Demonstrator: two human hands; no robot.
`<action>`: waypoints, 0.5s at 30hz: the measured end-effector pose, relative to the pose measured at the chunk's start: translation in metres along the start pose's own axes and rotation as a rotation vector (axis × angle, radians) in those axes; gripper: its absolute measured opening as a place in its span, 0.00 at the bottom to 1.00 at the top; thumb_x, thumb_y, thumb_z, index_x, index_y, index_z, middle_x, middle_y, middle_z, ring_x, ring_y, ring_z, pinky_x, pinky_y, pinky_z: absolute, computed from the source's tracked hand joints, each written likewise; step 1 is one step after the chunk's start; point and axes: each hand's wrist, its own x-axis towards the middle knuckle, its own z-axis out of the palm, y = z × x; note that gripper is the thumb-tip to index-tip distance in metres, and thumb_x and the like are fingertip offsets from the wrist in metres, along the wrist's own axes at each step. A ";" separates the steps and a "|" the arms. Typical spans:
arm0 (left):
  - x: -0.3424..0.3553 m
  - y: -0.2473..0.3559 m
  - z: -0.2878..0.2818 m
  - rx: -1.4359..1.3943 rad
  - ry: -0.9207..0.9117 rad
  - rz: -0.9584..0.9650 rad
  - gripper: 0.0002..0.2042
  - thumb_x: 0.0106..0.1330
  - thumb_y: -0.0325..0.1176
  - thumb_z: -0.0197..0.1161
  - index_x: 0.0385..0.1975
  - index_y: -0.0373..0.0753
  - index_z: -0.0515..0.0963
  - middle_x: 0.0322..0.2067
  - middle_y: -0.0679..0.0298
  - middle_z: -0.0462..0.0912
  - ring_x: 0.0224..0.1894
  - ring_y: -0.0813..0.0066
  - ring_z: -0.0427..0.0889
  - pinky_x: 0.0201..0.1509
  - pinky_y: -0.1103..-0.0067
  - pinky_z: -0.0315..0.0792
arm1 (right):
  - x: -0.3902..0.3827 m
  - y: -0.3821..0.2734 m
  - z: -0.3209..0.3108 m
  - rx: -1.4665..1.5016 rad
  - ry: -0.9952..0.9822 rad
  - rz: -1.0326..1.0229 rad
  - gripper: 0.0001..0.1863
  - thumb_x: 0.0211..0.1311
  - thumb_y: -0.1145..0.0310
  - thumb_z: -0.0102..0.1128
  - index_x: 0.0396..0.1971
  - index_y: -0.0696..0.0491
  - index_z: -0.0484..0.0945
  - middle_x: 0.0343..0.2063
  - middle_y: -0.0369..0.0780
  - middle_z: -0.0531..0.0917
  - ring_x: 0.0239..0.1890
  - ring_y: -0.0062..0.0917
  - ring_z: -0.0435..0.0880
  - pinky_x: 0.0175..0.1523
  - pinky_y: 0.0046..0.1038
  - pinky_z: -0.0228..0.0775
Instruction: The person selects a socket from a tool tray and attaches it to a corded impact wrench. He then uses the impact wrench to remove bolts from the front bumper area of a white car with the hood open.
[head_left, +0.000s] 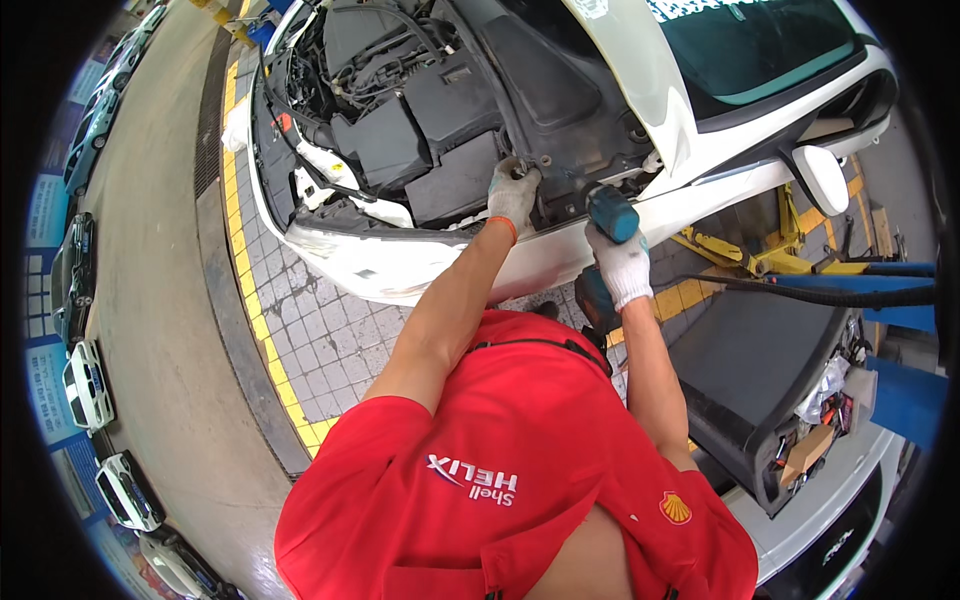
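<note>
My right hand [622,264], in a white knit glove, grips a teal cordless drill [612,214] beside the fender of a white car. The drill's head points at the inner edge of the engine bay; its tip is hard to make out. Its dark battery end [596,297] hangs below my wrist. My left hand [514,193], in a soiled light glove, rests at the near edge of the engine bay [455,180]. Its fingers are curled together by the black trim; what they hold, if anything, is hidden. An orange band [503,227] circles that wrist.
The raised hood [650,70] stands to the right of the engine bay, near the side mirror [820,180]. Yellow lift arms [760,255], a black hose [810,295] and a black-topped tool cart [760,350] lie right of me. A silver car [850,510] stands lower right.
</note>
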 end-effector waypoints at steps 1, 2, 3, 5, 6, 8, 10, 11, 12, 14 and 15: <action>-0.002 0.005 0.000 -0.005 -0.016 -0.044 0.37 0.64 0.47 0.73 0.71 0.32 0.73 0.58 0.45 0.88 0.61 0.52 0.87 0.67 0.67 0.77 | -0.001 -0.013 0.001 -0.055 0.010 -0.002 0.22 0.64 0.59 0.75 0.52 0.57 0.86 0.46 0.50 0.92 0.51 0.44 0.91 0.57 0.39 0.81; -0.003 0.012 -0.001 -0.009 -0.031 -0.088 0.38 0.64 0.48 0.73 0.70 0.31 0.74 0.58 0.44 0.87 0.61 0.52 0.87 0.67 0.67 0.77 | 0.003 -0.021 0.003 -0.108 0.019 -0.005 0.22 0.65 0.58 0.75 0.52 0.57 0.86 0.46 0.51 0.92 0.51 0.45 0.91 0.57 0.39 0.81; -0.006 0.017 -0.002 0.003 -0.047 -0.089 0.38 0.63 0.48 0.73 0.70 0.31 0.74 0.58 0.43 0.87 0.60 0.50 0.87 0.66 0.66 0.77 | 0.011 -0.017 0.009 -0.169 0.034 0.010 0.22 0.64 0.58 0.75 0.52 0.57 0.86 0.46 0.53 0.91 0.51 0.50 0.91 0.55 0.40 0.81; -0.012 0.027 -0.008 0.029 -0.071 -0.093 0.39 0.62 0.49 0.73 0.70 0.30 0.73 0.58 0.41 0.87 0.60 0.48 0.87 0.66 0.65 0.77 | 0.018 -0.019 0.009 -0.171 0.013 0.006 0.23 0.64 0.57 0.75 0.51 0.57 0.86 0.45 0.54 0.91 0.51 0.52 0.90 0.55 0.41 0.82; -0.016 0.031 -0.010 0.065 -0.064 -0.105 0.36 0.65 0.46 0.71 0.68 0.29 0.74 0.56 0.44 0.88 0.57 0.52 0.88 0.63 0.67 0.78 | 0.021 -0.019 0.008 -0.172 0.003 0.004 0.23 0.64 0.57 0.75 0.51 0.57 0.86 0.45 0.54 0.91 0.52 0.53 0.89 0.54 0.42 0.82; -0.023 0.043 -0.011 0.143 -0.055 -0.121 0.29 0.69 0.40 0.69 0.65 0.26 0.76 0.51 0.49 0.88 0.51 0.61 0.89 0.58 0.70 0.81 | 0.031 0.000 0.010 -0.165 0.017 0.012 0.22 0.63 0.56 0.75 0.47 0.58 0.87 0.37 0.51 0.90 0.44 0.47 0.90 0.51 0.41 0.82; -0.029 0.059 -0.021 -0.056 -0.113 -0.179 0.25 0.70 0.36 0.66 0.63 0.27 0.75 0.48 0.51 0.87 0.50 0.62 0.89 0.55 0.71 0.82 | 0.034 0.008 0.013 -0.159 0.034 0.011 0.22 0.63 0.54 0.75 0.43 0.59 0.88 0.31 0.48 0.89 0.38 0.42 0.90 0.47 0.41 0.81; -0.029 0.064 -0.030 -0.147 -0.143 -0.210 0.23 0.71 0.33 0.65 0.62 0.27 0.75 0.47 0.53 0.87 0.49 0.62 0.89 0.54 0.71 0.83 | 0.031 0.003 0.015 -0.154 0.027 0.024 0.22 0.63 0.54 0.75 0.43 0.59 0.88 0.31 0.48 0.89 0.38 0.42 0.90 0.47 0.41 0.81; -0.022 0.057 -0.037 -0.180 -0.195 -0.159 0.21 0.72 0.31 0.63 0.61 0.27 0.74 0.46 0.54 0.86 0.48 0.63 0.89 0.53 0.72 0.84 | 0.030 -0.004 0.014 -0.151 -0.001 0.067 0.23 0.63 0.54 0.75 0.48 0.58 0.87 0.38 0.51 0.90 0.45 0.47 0.90 0.52 0.42 0.82; -0.008 0.055 -0.050 -0.252 -0.303 -0.056 0.16 0.75 0.27 0.59 0.59 0.28 0.73 0.45 0.56 0.85 0.47 0.65 0.89 0.53 0.74 0.85 | 0.024 -0.020 0.013 -0.145 -0.023 0.109 0.24 0.63 0.54 0.75 0.52 0.57 0.87 0.44 0.55 0.91 0.52 0.53 0.89 0.56 0.43 0.82; -0.005 0.062 -0.052 -0.259 -0.347 -0.058 0.14 0.80 0.26 0.57 0.61 0.28 0.73 0.49 0.54 0.85 0.47 0.66 0.89 0.55 0.73 0.87 | 0.021 -0.023 0.013 -0.144 -0.015 0.116 0.24 0.63 0.54 0.75 0.52 0.56 0.87 0.45 0.55 0.91 0.53 0.53 0.89 0.56 0.43 0.82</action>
